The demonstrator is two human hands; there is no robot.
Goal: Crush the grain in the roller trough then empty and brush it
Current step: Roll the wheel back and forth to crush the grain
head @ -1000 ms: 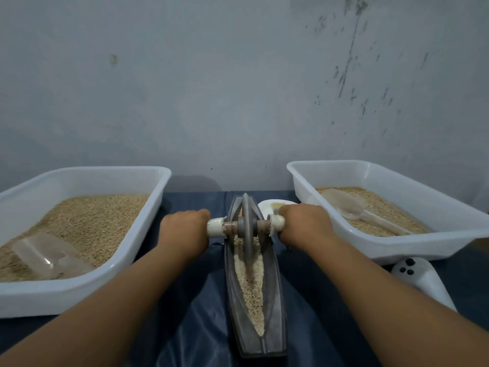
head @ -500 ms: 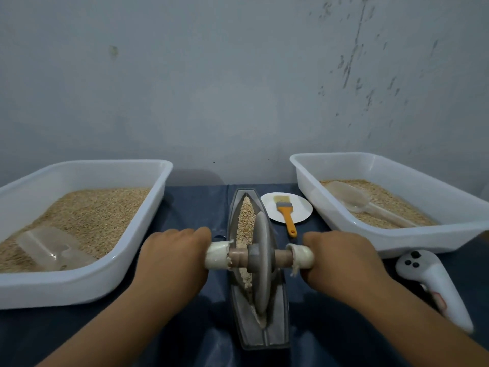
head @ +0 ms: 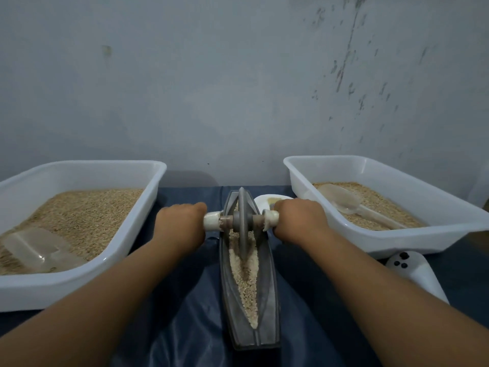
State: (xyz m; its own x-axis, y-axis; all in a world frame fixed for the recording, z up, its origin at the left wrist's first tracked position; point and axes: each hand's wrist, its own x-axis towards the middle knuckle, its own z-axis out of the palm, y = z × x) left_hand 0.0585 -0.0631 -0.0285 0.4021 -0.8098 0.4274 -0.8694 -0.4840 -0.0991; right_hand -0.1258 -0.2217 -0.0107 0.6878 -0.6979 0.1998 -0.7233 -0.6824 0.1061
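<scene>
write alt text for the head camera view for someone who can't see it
Both hands, left hand and right hand, grip a roller wheel at the far end of a grain-filled trough on blue cloth. White tubs of grain with clear scoops sit either side.

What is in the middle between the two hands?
Between the left hand and the right hand sits the grey roller wheel on its axle, standing in the trough of grain, seen from the head camera.
</scene>
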